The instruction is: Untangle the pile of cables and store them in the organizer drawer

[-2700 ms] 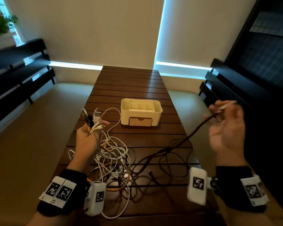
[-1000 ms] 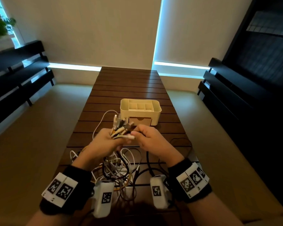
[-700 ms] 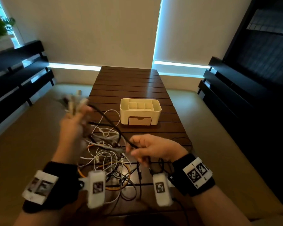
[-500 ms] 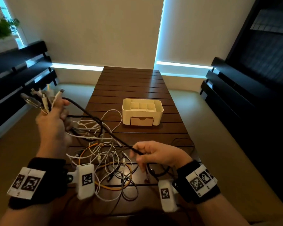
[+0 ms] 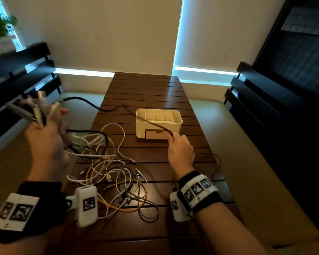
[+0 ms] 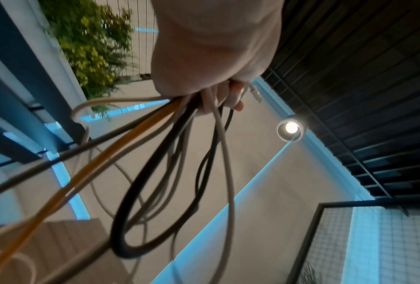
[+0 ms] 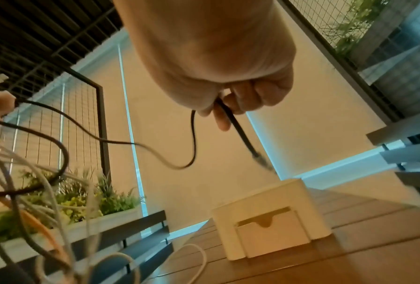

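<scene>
Black cable (image 5: pixel 92 103) strung through air between both hands, sagging over slatted wooden table (image 5: pixel 145 89). Right hand (image 5: pixel 180 150) pinches it near free end, just in front of cream organizer (image 5: pixel 158 124), drawer (image 5: pixel 156 134) shut. Left hand (image 5: pixel 46 137) raised off table's left edge, fist clamped round bunch of cable ends (image 5: pixel 35 111). Tangled pile (image 5: pixel 114 177) of white, orange, grey leads on table between wrists.

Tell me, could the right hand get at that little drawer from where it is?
Probably yes: the right hand hovers just in front of the drawer, nothing between, but it pinches a black cable.
</scene>
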The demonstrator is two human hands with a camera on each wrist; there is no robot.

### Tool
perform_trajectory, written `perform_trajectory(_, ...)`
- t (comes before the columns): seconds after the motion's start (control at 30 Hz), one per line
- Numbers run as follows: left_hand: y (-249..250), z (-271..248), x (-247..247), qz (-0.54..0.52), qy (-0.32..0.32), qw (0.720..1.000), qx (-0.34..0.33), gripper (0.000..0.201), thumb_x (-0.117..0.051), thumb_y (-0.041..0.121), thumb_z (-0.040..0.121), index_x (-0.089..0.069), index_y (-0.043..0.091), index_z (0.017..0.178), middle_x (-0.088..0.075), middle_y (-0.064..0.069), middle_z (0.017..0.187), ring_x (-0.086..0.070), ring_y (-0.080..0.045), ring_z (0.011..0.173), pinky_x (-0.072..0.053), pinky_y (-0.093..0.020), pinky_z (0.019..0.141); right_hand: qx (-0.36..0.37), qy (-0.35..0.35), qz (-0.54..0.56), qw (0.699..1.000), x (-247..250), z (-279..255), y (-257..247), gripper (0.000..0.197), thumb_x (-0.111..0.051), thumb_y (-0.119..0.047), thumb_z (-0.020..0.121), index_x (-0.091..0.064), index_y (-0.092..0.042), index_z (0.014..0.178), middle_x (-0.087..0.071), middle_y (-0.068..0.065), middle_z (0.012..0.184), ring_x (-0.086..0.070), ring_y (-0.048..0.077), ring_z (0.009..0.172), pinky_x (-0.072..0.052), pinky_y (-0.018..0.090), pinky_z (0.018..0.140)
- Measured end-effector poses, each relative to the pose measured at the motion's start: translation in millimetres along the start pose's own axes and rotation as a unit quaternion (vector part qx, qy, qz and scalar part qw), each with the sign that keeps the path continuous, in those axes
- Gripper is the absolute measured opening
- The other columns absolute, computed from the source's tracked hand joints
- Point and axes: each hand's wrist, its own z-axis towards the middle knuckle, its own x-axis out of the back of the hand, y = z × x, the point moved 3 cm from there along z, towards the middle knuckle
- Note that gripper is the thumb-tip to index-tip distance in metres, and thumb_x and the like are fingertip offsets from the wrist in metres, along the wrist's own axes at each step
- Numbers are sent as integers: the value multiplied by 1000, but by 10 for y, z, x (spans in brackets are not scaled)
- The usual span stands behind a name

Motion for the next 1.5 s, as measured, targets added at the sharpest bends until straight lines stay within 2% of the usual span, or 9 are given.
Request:
perform_trajectory(0.1, -40, -460, -403, 77, -75, 994, 4, 18, -52, 24, 95, -62, 22, 79, -41, 12, 43, -29, -1, 37, -22, -15, 36, -28, -27, 174, 984, -258, -5, -145, 21, -44, -23, 97, -57, -9, 105, -55, 7, 98, -55, 22, 93, -47, 33, 80)
perform_trajectory(0.23, -433, -533, -426, 143, -9, 987, 69, 17, -57, 24, 93, -59, 23, 76, -46, 9, 56, -35, 1, 40, -29, -21, 44, -15, -441, 114, 890, -778, -441, -89, 79, -57, -14, 90, -4, -21, 148, -62, 15, 115, -61, 25, 102, -50, 31, 85)
perform_trajectory(0.3, -595, -560, -416, 205, 9, 976, 66, 26, -58, 29, 92, -55, 17, 70, -46, -2, 60, -38, -9, 44, -28, -27, 48, 6, -526, 37, 850, -822, -622, 58, 67, -56, -12, 91, -17, -12, 146, -66, 19, 105, -66, 27, 88, -53, 33, 73)
perform_trajectory(0.43, -796, -529, -331, 378, 10, 920, 103, 38, -57, 35, 92, -61, 2, 76, -54, -9, 64, -46, -22, 54, -32, -29, 49, -39, -491, 39, 869, -613, -655, 520, 24, -54, -11, 91, -62, -7, 113, -63, 5, 85, -56, 9, 58, -45, 16, 54)
perform_trajectory(0.67, -945, -513, -237, 611, -117, 766, 163, 54, -73, 47, 75, -52, -2, 75, -51, -11, 69, -47, -24, 62, -28, -31, 46, -48, -316, -56, 946, 27, -303, 1881, 39, -54, 1, 87, -63, -33, 70, -58, -9, 95, -59, 14, 99, -49, 28, 88)
perform_trajectory(0.87, -845, -491, -247, 375, 34, 922, 89, 57, -86, 21, 64, -61, 2, 111, -66, -11, 102, -61, -27, 93, -51, -40, 77, 11, -419, -129, 899, 115, -562, 2407, 53, -37, 16, 87, -62, -17, 120, -41, -4, 143, -34, 13, 134, -24, 24, 112)
perform_trajectory(1.0, -820, -500, -366, 251, 33, 963, 95, 25, -67, 12, 86, -62, 9, 110, -59, -6, 86, -50, -15, 69, -42, -32, 62, 69, -342, -127, 929, 45, -746, 2584, 48, -44, 5, 90, -64, -30, 115, -43, -12, 139, -37, 13, 127, -29, 21, 105)
perform_trajectory(1.33, -920, -754, -629, 136, -104, 974, 151, 11, -53, 21, 93, -61, 25, 86, -43, 6, 58, -31, -6, 46, -24, -23, 46, 52, -172, 111, 977, 139, -528, 1414, 18, -63, -12, 87, -66, -19, 103, -63, -13, 90, -58, -5, 84, -40, 4, 72)
perform_trajectory(1.5, -879, -831, -860, 127, -156, 971, 126, 21, -51, 18, 94, -69, 29, 89, -47, 7, 57, -31, -2, 42, -23, -18, 42, 26, -145, 349, 925, 286, -318, 167, 18, -61, -15, 87, -50, -30, 90, -67, -1, 81, -57, -1, 60, -46, 18, 59)
